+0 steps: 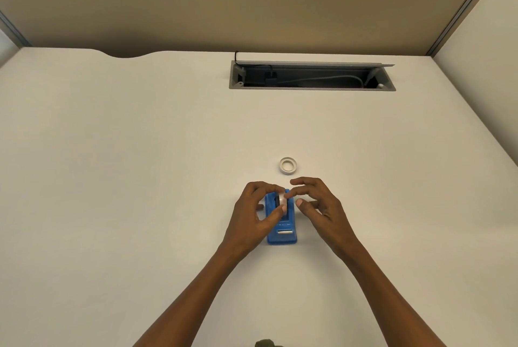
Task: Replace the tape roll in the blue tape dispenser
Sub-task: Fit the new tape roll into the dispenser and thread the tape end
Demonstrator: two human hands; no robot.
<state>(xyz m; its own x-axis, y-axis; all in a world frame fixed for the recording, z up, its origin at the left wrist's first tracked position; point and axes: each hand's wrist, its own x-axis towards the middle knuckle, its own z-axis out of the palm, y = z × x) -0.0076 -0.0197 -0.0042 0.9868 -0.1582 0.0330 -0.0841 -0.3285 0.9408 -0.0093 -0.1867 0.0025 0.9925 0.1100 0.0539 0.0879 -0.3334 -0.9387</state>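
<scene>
The blue tape dispenser (282,230) stands on the white desk (140,178), its metal cutter toward me. A white tape roll (282,199) stands on edge in the dispenser's well. My left hand (253,213) pinches that roll between thumb and fingers. My right hand (316,203) hovers at the dispenser's right side, one fingertip touching the roll's top, the other fingers spread. A second white tape roll (288,165) lies flat on the desk just beyond the hands.
An open cable tray (311,76) with cords is sunk into the desk at the back. Beige partition walls (252,10) close off the back and right. A dark object (265,343) peeks in at the bottom edge.
</scene>
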